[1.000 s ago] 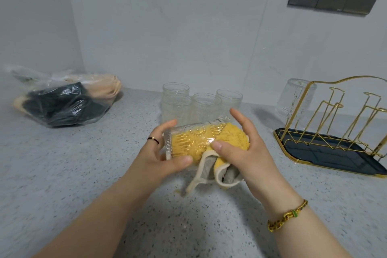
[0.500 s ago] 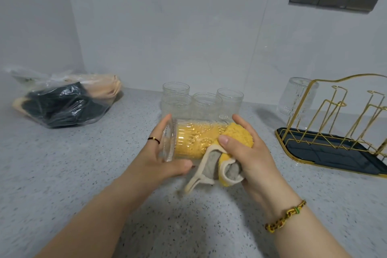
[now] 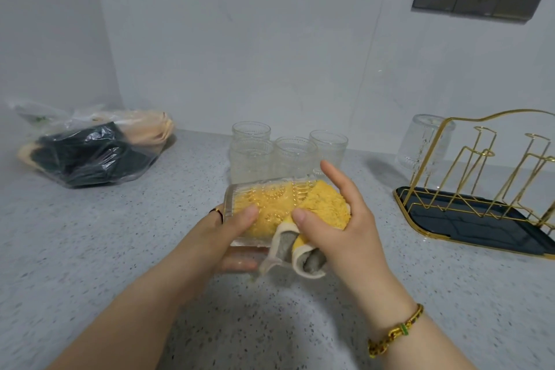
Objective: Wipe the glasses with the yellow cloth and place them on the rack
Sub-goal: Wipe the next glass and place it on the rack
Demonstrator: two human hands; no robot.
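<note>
Head camera shows the person holding 1 glass point(image 3: 270, 201) on its side above the counter point(image 3: 120, 249), base to the left and mouth to the right. The left hand point(image 3: 222, 240) grips it, thumb on top and fingers curled beneath. The right hand point(image 3: 351, 228) is closed round the yellow cloth point(image 3: 329, 206), which is stuffed into the glass and bulges out of its mouth, a grey-backed tail hanging below. From where I stand this looks like the inside wipe. To do it well, I'd say twist glass and cloth against each other, push the wad right down to the base, and hold the ribbed wall firmly, since it could slip. 4 glasses point(image 3: 288, 153) stand near the wall, and 1 upturned glass point(image 3: 420, 141) appears to sit on the gold rack point(image 3: 480, 227) at the right, with free pegs beside it.
</note>
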